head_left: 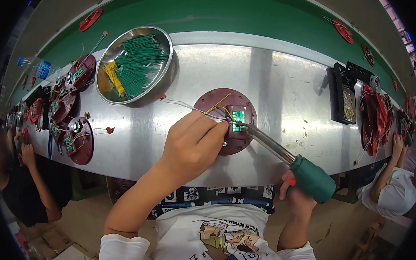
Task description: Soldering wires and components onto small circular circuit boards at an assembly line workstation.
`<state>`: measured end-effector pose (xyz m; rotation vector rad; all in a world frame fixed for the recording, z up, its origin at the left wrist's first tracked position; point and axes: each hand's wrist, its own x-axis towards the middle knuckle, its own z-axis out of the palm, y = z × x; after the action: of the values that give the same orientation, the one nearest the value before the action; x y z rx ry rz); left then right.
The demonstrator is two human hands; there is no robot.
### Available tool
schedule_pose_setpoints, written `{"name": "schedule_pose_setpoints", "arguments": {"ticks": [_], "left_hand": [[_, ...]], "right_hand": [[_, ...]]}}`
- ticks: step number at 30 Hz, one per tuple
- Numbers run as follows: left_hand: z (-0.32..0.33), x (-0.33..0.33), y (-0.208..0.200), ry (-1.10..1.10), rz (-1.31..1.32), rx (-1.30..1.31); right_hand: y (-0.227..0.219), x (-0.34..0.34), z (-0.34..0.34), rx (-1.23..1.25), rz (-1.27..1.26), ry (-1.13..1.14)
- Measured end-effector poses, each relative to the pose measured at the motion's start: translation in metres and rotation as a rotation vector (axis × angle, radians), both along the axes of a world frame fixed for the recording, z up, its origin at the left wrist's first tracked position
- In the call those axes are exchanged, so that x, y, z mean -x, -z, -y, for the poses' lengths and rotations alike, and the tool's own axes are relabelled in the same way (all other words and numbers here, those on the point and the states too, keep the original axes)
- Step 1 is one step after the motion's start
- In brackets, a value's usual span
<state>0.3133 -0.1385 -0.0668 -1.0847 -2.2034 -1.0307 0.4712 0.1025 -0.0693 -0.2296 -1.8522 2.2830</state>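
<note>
A dark red round disc [206, 102] lies on the metal table in front of me, bearing a small green circuit board [238, 115]. My left hand [190, 142] rests over the disc's left side, fingers pinched at the board's edge on a thin wire whose end they hide. Yellow wires [221, 104] and pale wires stick out past its knuckles. In my right hand [298, 198] is a soldering iron [314, 178] with a green handle, gripped from below. Its bent tip meets the board close to my left fingertips.
A steel bowl [170, 61] holds green wires [138, 63] and a yellow bundle [113, 78]. Wired red discs [81, 141] pile up at left near a bottle [42, 69]; more discs [374, 116] lie right, beside a black holder [340, 97]. A green belt [249, 15] carries discs. People work at both sides.
</note>
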Motion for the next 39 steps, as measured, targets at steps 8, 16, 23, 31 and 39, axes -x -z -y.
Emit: {"name": "schedule_pose_setpoints", "arguments": {"ticks": [8,16,23,31,39], "left_hand": [[0.001,0.001,-0.001,0.013,0.021,-0.003],[0.001,-0.001,-0.001,0.01,0.03,0.003],[0.003,0.001,0.0,0.011,0.035,0.013],[-0.006,0.019,-0.038,-0.03,0.086,0.244],[-0.175,0.264,-0.033,-0.257,0.029,0.213]], "right_hand": [[-0.002,0.001,-0.003,-0.161,0.015,-0.045],[0.001,-0.003,-0.005,-0.237,-0.033,-0.028],[0.004,-0.004,-0.002,-0.112,-0.074,-0.026],[0.009,-0.002,-0.031,-0.148,-0.291,0.263],[0.013,0.027,-0.044,0.008,-0.436,0.866]]}}
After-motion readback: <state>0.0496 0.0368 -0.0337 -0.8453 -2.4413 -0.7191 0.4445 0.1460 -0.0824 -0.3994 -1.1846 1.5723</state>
